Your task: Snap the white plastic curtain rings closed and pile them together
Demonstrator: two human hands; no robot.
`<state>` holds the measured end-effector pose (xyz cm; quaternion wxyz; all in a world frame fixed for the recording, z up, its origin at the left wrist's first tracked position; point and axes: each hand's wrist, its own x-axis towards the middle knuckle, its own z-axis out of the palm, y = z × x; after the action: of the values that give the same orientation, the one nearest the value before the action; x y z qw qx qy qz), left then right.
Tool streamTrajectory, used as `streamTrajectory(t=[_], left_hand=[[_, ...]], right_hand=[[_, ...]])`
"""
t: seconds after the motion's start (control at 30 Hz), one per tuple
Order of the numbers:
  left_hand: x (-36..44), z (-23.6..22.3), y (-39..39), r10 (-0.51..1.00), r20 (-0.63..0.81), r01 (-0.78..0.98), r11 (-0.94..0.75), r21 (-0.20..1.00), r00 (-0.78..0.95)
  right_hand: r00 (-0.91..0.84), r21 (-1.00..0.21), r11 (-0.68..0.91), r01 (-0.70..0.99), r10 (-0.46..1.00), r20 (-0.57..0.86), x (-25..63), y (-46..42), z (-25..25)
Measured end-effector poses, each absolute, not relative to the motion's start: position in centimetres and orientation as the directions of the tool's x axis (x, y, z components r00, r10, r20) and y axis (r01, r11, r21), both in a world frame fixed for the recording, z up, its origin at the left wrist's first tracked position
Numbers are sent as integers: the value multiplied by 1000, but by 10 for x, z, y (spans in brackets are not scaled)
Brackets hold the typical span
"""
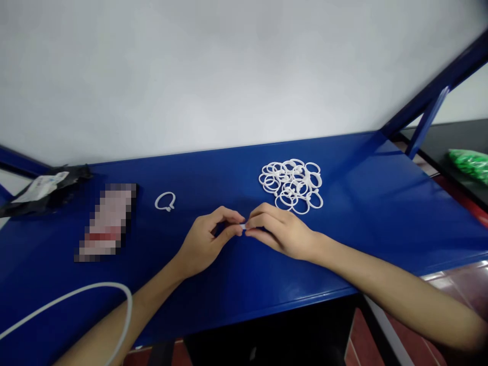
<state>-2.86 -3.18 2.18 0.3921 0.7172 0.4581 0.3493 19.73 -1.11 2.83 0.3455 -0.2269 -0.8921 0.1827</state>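
Observation:
Over the blue tabletop, my left hand (204, 241) pinches one end of a small white piece (243, 226) between thumb and fingers. My right hand (284, 231) pinches the other end, fingertips nearly meeting the left ones. Most of the piece is hidden by the fingers, so I cannot tell its full shape. A heap of white plastic rings (293, 184) lies just beyond my right hand. One single white ring (165, 201) with small tabs at its near side lies by itself, to the left of my left hand.
The blue table (236, 295) backs onto a pale wall. A pixelated, phone-shaped object (107, 218) and a black plastic package (46, 188) lie at left. A white cable (95, 285) arcs over my left forearm. A green bag (470, 163) rests on a dark surface at far right.

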Motion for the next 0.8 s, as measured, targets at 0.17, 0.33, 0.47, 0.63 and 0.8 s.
streamTrajectory(t=[0.17, 0.33, 0.47, 0.63, 0.8], left_hand=[[-27, 22, -33, 942, 89, 327, -200, 924, 323], [-26, 21, -35, 919, 173, 445, -328, 833, 353], [-26, 24, -38, 842, 289, 518, -515, 683, 456], [-24, 21, -37, 676, 471, 557, -735, 385, 566], [-20, 16, -35, 636, 537, 573, -759, 308, 554]], right_hand=[[-670, -624, 759, 186, 562, 484, 202, -7, 28], [-704, -671, 727, 145, 552, 447, 201, -8, 26], [-633, -659, 739, 139, 578, 515, 200, -10, 25], [-582, -653, 742, 153, 602, 548, 200, -12, 24], [-621, -627, 758, 178, 581, 526, 199, -13, 25]])
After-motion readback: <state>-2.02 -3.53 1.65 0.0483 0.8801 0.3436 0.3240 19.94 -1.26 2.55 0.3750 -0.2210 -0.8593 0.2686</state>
